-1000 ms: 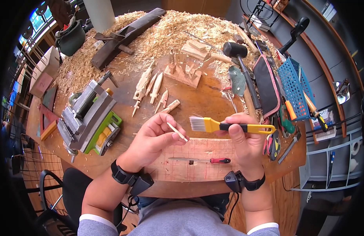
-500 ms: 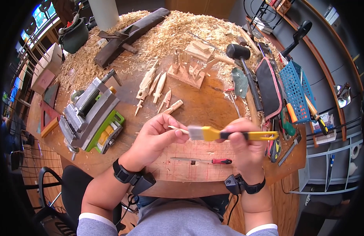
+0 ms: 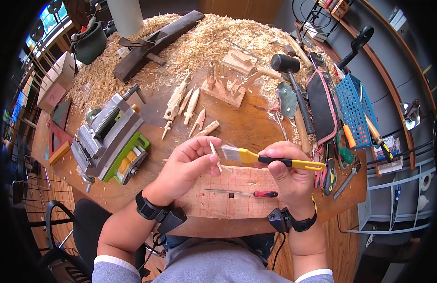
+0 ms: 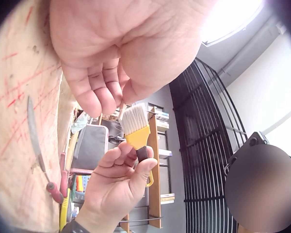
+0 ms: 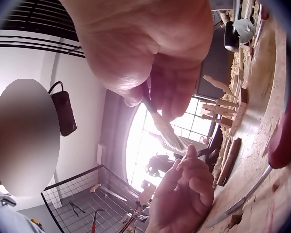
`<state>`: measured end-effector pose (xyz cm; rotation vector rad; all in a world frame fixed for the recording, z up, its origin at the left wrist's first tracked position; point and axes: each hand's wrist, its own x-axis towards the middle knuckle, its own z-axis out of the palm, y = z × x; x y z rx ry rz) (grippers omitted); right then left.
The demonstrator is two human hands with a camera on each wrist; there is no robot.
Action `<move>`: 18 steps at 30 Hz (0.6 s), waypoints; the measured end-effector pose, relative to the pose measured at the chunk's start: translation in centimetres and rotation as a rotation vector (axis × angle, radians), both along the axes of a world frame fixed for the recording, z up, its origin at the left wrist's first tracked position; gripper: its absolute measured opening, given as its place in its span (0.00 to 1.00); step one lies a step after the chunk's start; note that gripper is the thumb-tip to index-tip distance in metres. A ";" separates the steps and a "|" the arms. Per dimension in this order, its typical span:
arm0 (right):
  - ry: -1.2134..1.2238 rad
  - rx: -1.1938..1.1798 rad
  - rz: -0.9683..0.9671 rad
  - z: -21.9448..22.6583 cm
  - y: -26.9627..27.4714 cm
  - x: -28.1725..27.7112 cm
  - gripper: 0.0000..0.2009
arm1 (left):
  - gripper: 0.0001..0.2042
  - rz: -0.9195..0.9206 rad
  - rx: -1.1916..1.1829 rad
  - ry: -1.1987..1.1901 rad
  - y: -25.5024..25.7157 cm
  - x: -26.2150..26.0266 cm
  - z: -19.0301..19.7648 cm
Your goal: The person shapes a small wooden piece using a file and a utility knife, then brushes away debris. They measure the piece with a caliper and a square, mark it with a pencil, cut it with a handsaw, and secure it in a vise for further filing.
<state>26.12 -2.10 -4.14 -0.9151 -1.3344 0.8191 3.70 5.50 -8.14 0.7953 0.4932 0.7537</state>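
Between thumb and fingers my left hand [image 3: 187, 162] pinches a small, slim piece of pale wood [image 3: 215, 155], tilted nearly upright. My right hand [image 3: 291, 174] grips a flat paintbrush [image 3: 246, 155] by its black and yellow handle, and its pale bristles [image 4: 135, 120] point at the left fingertips. Below both hands lies a wooden board [image 3: 204, 203] marked with red lines. On it rests a thin file-like tool [image 3: 242, 193] with a red and black handle.
Several carved wooden pieces [image 3: 176, 104] and a wooden block holding small parts [image 3: 223, 92] lie beyond the hands. A metal vise [image 3: 110, 137] stands left. A mallet [image 3: 294, 80], a blue basket [image 3: 355, 111] and hand tools line the right. Wood shavings [image 3: 228, 35] cover the back, near a wooden plane [image 3: 157, 45].
The brush swept left to the wood piece, its bristles meeting it, then drew back slightly and tilted. The left fingers have turned the wood piece from slanting to nearly upright.
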 end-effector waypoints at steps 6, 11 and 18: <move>-0.166 -0.011 0.117 -0.1 0.1 0.6 0.08 | 0.15 0.001 0.061 -0.033 -0.1 0.0 -0.9; -0.078 -0.053 -0.035 -0.1 -0.1 0.1 0.09 | 0.15 -0.024 0.020 0.047 -0.2 0.1 0.3; -0.073 -0.081 -0.095 -0.6 0.0 0.2 0.09 | 0.15 -0.089 0.074 0.072 -0.3 0.0 -0.6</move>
